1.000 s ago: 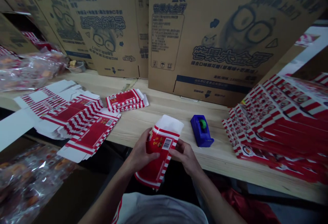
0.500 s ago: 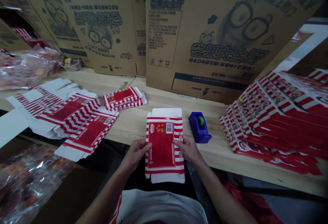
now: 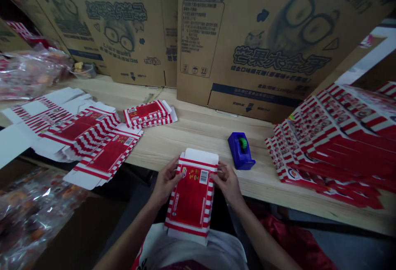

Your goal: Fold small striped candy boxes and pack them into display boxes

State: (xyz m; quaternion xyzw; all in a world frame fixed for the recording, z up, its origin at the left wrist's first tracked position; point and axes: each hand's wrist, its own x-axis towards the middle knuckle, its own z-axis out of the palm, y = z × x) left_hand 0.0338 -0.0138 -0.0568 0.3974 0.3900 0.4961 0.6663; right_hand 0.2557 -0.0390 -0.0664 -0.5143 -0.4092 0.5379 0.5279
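Note:
A flat red-and-white striped carton (image 3: pixel 192 198) with a barcode lies tilted between my hands at the table's front edge, its lower end over my lap. My left hand (image 3: pixel 165 179) grips its upper left edge with curled fingers. On the upper right edge my right hand (image 3: pixel 228 181) does the same, near the white top flap. A blue tape dispenser (image 3: pixel 240 151) with a green roll sits on the wooden table (image 3: pixel 198 132) just right of my right hand.
A fanned stack of flat striped cartons (image 3: pixel 334 138) lies at the right. More flattened cartons (image 3: pixel 83 138) spread at the left, with two folded ones (image 3: pixel 148 114) behind. Large printed cardboard boxes (image 3: pixel 262 43) stand along the back. Clear plastic bags (image 3: pixel 27 216) sit at the lower left.
The carton went from half-opened and tilted to flat on the table edge, then I drew it toward my lap. My hands slid up to its top corners.

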